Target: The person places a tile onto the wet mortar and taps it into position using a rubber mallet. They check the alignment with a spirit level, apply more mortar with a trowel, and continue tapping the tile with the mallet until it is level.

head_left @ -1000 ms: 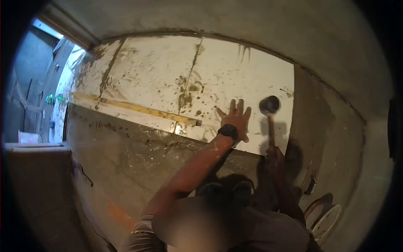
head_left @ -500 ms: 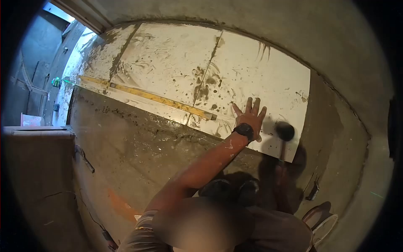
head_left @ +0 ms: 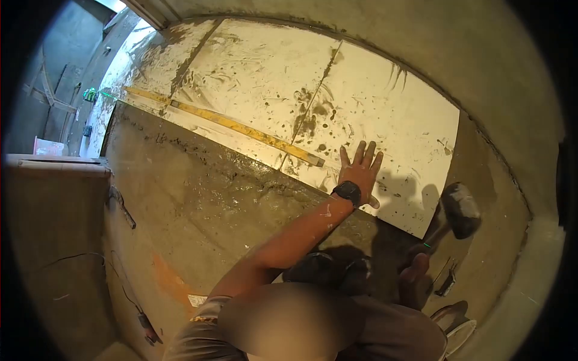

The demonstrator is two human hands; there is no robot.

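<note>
We hold our left hand (head_left: pixel 360 175) palm down with its fingers spread wide, laid on the large white rectangular tile (head_left: pixel 415 120) at the right end of the row, near its lower edge. A black wristwatch (head_left: pixel 347 191) circles that wrist. Our right hand (head_left: pixel 414 268), shaded and blurred, is closed on the handle of a mallet with a thick black cylindrical head (head_left: pixel 462 210), its head hanging beyond the tile's right edge.

Half a second ago we had that head over the tile's lower right corner; now it is out to the right and looks larger, while our left hand remains spread on the tile.

The tile has a smooth, glossy face, spotted with brown drips and smears, thickest along the dark joint with its neighbouring white tile (head_left: pixel 259 72). A long, straight yellow bar (head_left: pixel 241 128) lies slantwise across the tiles, its dark end just left of our left hand. Below the tiles we see grey-brown mortar (head_left: pixel 229 183), wet and shiny in places, rough and lumpy along the tiles' edge.
</note>
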